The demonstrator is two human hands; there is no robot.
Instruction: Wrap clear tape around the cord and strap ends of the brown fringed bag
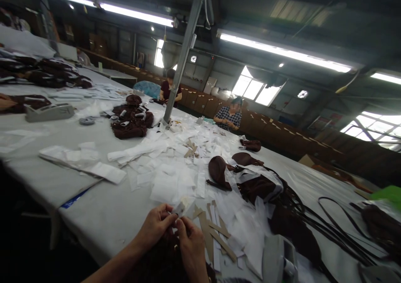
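small white piece (pixel 185 205) at the near side of the table (pixel 94 214), clamped in the left hand's (pixel 158 224) fingertips. free end points up and right, away from the person; long axis unclear, fingers cover part. left wrist angled in from lower left. right hand (pixel 191 245) more upright, fingertips bunched alongside; can't tell what they grip.

White pc (pixel 187 205) at hands (pixel 156 224) (pixel 191 242) too sm./blurry to ID.
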